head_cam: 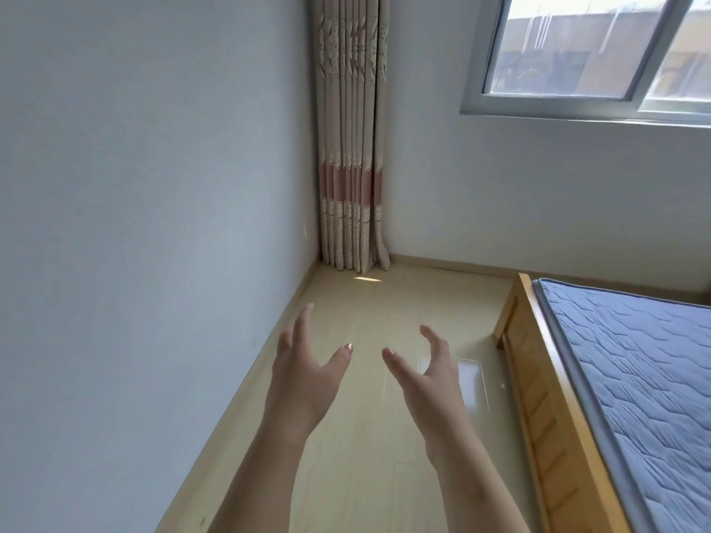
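Two plain grey-white walls [154,186] meet in a corner at the top centre of the frame, above one pale, glossy wood-look floor [384,302] with a small patch of sunlight just below the corner. One long pleated beige curtain with a pink band and a dotted hem [352,148] hangs gathered in that corner, its lower edge touching the floor. At the upper right sits one grey-framed sliding window [538,105] showing two glass panes. Along the right edge stands one light wooden bed frame [538,398] carrying one blue-grey quilted mattress [635,378]. Two bare forearms rise from the bottom centre. The left hand [304,378] has its fingers [302,325] straight and slightly spread, thumb stretched out toward the right of the frame. The right hand [427,375], just beside it and apart from it, has fingers [433,336] loosely curved and thumb reaching left, so the two thumbs point at each other across a gap. Both hands are released and empty, held in the air over the floor, touching no surface. The curtain lies straight above them in the picture, well apart from the fingertips, while the bed frame is near the right hand.
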`<state>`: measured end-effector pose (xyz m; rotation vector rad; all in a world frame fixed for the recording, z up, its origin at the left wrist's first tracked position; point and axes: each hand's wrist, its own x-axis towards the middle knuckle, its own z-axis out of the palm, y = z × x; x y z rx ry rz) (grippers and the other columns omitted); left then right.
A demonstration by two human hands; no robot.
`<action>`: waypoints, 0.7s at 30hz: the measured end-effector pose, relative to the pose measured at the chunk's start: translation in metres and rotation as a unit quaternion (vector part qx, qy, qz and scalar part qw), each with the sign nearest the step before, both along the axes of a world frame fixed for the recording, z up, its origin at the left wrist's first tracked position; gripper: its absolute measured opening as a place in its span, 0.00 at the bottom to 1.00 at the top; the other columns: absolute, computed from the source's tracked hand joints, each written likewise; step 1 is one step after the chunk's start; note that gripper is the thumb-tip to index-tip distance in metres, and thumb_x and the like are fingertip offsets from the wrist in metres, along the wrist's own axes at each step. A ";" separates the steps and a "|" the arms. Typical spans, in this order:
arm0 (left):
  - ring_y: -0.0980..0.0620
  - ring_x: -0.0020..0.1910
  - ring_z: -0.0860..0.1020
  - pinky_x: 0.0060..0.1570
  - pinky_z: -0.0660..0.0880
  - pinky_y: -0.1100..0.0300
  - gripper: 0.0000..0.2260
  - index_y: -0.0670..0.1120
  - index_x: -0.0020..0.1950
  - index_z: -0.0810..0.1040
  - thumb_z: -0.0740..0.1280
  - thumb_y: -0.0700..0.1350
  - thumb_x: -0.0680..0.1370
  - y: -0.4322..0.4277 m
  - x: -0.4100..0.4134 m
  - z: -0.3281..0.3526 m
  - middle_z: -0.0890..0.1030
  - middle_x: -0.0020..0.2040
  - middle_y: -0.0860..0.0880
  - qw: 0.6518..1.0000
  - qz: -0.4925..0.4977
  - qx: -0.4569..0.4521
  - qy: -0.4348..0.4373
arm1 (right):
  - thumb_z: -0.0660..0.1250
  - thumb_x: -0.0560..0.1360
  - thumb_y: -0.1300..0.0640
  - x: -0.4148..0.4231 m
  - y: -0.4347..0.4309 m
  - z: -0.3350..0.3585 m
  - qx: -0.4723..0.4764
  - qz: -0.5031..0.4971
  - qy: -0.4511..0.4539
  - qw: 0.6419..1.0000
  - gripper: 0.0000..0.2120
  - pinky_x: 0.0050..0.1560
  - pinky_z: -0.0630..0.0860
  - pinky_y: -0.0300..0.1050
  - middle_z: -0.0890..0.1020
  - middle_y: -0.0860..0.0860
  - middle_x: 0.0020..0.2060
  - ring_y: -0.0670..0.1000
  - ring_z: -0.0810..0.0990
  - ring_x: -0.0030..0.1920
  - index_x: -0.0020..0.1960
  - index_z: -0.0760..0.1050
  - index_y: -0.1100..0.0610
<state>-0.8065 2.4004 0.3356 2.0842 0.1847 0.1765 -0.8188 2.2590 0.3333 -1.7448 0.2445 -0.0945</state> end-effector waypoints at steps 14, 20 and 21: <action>0.53 0.74 0.57 0.66 0.60 0.58 0.31 0.56 0.76 0.53 0.65 0.51 0.77 -0.084 0.335 0.026 0.57 0.76 0.52 0.998 -0.043 0.002 -0.051 | 0.68 0.74 0.52 0.332 -0.087 0.017 0.005 -0.041 -0.052 0.998 0.31 0.70 0.60 0.45 0.61 0.46 0.71 0.47 0.60 0.71 0.73 0.59 0.47; 0.55 0.73 0.58 0.60 0.58 0.64 0.34 0.58 0.76 0.51 0.67 0.48 0.77 -0.128 0.455 0.013 0.57 0.76 0.51 0.996 -0.065 -0.026 -0.048 | 0.69 0.74 0.52 0.439 -0.128 -0.002 -0.005 -0.070 -0.024 0.997 0.30 0.70 0.60 0.47 0.61 0.47 0.72 0.48 0.60 0.72 0.73 0.60 0.46; 0.55 0.73 0.58 0.59 0.57 0.65 0.33 0.57 0.76 0.51 0.67 0.48 0.77 -0.136 0.479 0.011 0.57 0.76 0.51 0.996 -0.075 -0.028 -0.051 | 0.69 0.74 0.52 0.460 -0.135 -0.006 -0.005 -0.079 -0.023 0.997 0.30 0.71 0.61 0.47 0.61 0.47 0.71 0.48 0.60 0.71 0.73 0.60 0.46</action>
